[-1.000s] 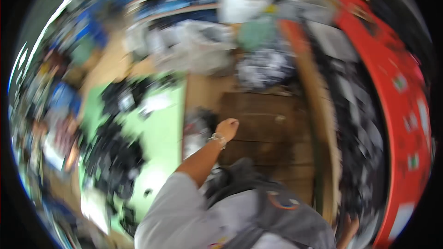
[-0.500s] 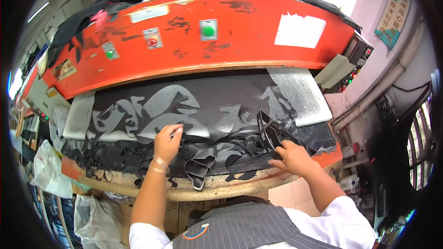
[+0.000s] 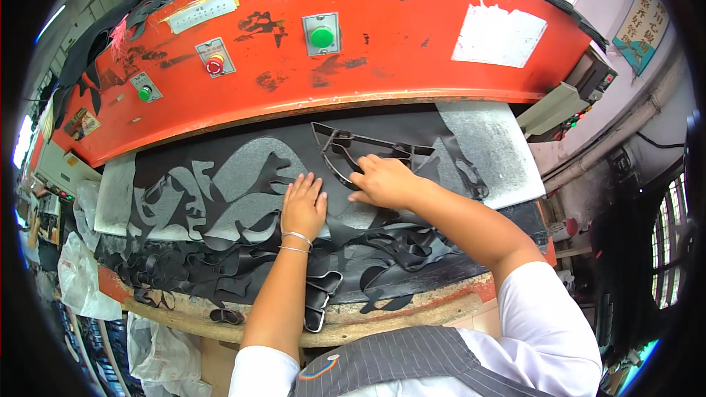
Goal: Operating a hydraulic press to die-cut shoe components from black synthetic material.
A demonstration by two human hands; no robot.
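A large cutting die [image 3: 340, 148], a dark metal outline with cross braces, lies on the black sheet material [image 3: 294, 132]. My right hand [image 3: 386, 182] grips its near edge, fingers curled over the metal. My left hand [image 3: 304, 204] rests flat on the sheet beside the die, fingers stretched out and holding nothing. Shaped holes in the sheet show the pale grey cutting board [image 3: 493, 140] beneath. Close to my left forearm, a smaller cutting die [image 3: 321, 300] sits at the table's front edge.
Black offcuts [image 3: 198, 268] pile along the near side. A red press beam [image 3: 294, 51] with green and red buttons spans the far side. The wooden front rail [image 3: 397, 317] borders the table before me. Plastic bags [image 3: 84, 279] hang at left.
My right hand has carried the large die left and away from me, from the offcuts onto the sheet. My left hand has moved right and flattened out.
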